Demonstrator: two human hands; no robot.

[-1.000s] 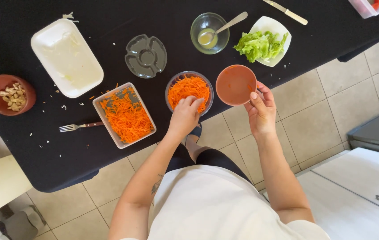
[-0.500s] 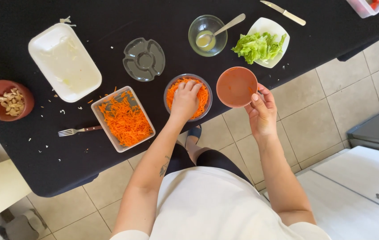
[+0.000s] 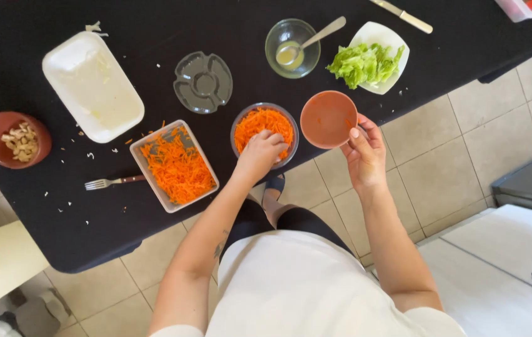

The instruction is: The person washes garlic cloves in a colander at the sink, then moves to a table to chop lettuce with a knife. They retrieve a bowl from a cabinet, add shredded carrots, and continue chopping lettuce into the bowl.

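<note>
My left hand [image 3: 262, 152] reaches into a round glass bowl [image 3: 241, 118] of grated carrot [image 3: 260, 121] near the front edge of the black table [image 3: 153, 25]; its fingers are curled into the shreds. My right hand [image 3: 364, 148] grips the rim of an empty terracotta bowl [image 3: 326, 118], held tilted just right of the glass bowl. A rectangular dish of grated carrot [image 3: 176, 165] sits left of my left hand.
A fork [image 3: 115, 181] lies left of the rectangular dish. Further back are a white tray [image 3: 91, 85], a clear divided lid [image 3: 203, 82], a glass bowl with spoon [image 3: 291, 41], a plate of lettuce [image 3: 371, 62] and a knife [image 3: 403, 15]. A brown bowl of nuts [image 3: 16, 138] stands far left.
My left hand has moved from the near rim of the glass bowl forward into the carrot. My right hand keeps the terracotta bowl in nearly the same place.
</note>
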